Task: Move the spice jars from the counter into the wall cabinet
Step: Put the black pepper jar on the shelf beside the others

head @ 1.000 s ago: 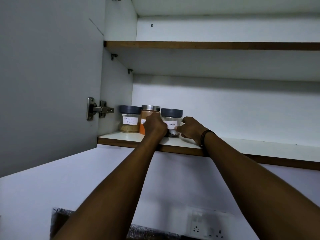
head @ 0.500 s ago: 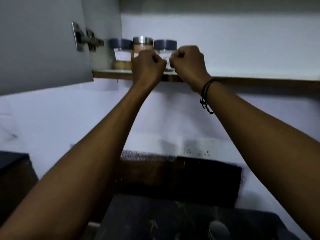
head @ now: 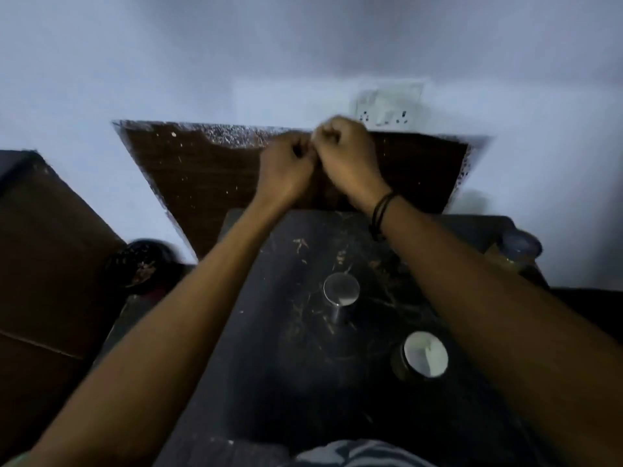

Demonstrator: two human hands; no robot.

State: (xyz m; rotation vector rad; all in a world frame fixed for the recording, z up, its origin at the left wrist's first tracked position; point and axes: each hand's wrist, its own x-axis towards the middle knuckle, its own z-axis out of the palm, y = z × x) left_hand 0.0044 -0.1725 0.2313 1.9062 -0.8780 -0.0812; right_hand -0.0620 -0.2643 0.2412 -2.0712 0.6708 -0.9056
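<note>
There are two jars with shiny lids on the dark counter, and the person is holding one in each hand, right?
Not quite. The head view shows two jars with shiny lids, one in the middle and one nearer the right forearm, standing on the dark counter. But the left hand and right hand are closed fists holding no jar.

surface point(head: 303, 382): dark, black stone look with pale streaks and scuffs; runs back to a brown splashback panel point(head: 209, 170) on the wall.
steel-lid jar point(head: 341, 291): stands upright on the surface, near its middle; round shiny lid faces up.
white-lid jar point(head: 425, 355): upright on the surface, nearer the camera than the steel-lid jar and to its right, apart from it.
blue-lid jar point(head: 519, 246): blurred; far right of the steel-lid jar, by the surface's back corner.
dark bowl point(head: 141, 261): left of the steel-lid jar, at the surface's left edge; contents unclear.
</note>
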